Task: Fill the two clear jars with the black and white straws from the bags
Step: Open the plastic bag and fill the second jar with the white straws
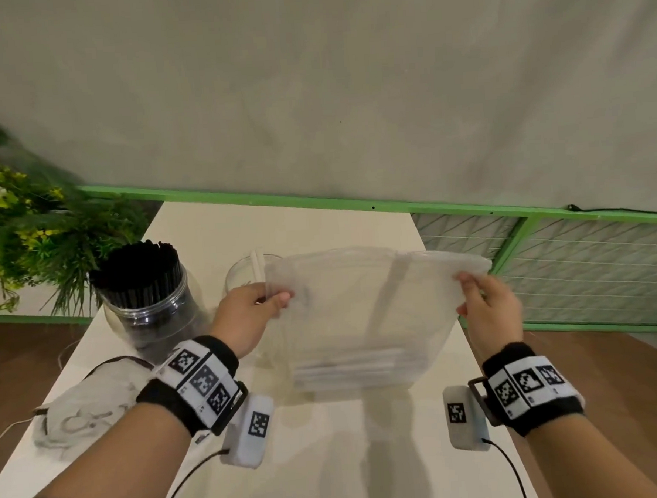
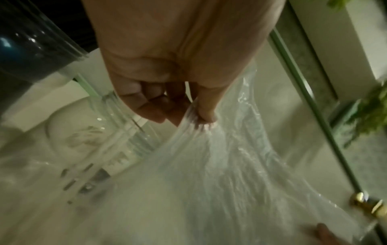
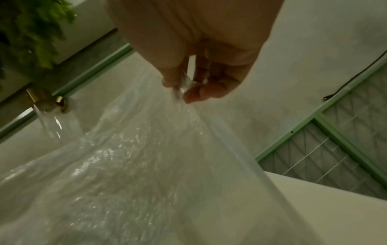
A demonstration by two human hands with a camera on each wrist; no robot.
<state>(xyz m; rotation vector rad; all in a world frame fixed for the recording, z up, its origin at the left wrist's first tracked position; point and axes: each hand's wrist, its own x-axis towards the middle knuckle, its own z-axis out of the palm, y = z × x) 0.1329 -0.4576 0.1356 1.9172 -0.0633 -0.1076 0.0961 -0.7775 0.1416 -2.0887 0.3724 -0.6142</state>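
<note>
Item: clear bag [image 1: 365,316] of white straws [image 1: 345,365], pinched at both top corners by my left hand [image 1: 246,315] and right hand [image 1: 488,312] (thumb against fingers), held just right of the near-empty jar [image 1: 243,271]; risk noted: thin film could have slipped and spilled straws.

Black straws [image 1: 138,270] fill one clear plastic jar [image 1: 149,298]; white straws [image 1: 345,365] lie in the clear plastic bag [image 1: 365,308]. The tabletop [image 1: 331,441] is cream, the rail [image 1: 316,203] bright green, and both black wristbands [image 1: 200,383] carry black-and-white square codes (pixelated blocks).
</note>
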